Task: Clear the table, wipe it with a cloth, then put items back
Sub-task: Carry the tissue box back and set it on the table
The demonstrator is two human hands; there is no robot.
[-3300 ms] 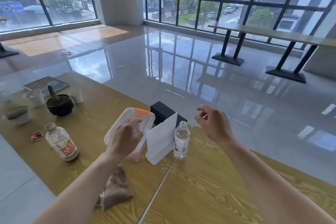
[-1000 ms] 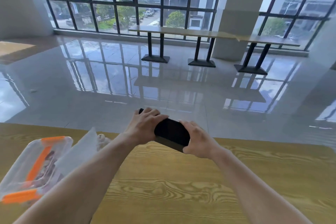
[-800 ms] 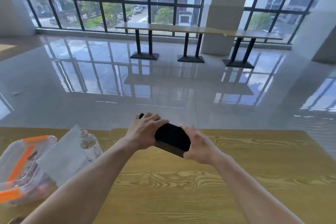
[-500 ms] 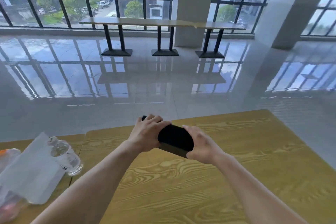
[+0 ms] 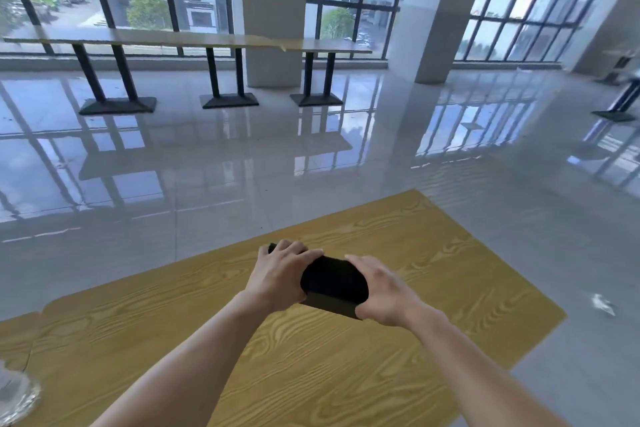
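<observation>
Black box gripped at both ends, left hand, right hand, fingers closed around it, above wood-grain table, no readable writing

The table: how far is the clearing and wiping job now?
Done: this part of the wooden table is bare. In hand: the left hand and right hand grip a black box above it. Left: wiping and putting items back; no cloth in view.
</observation>
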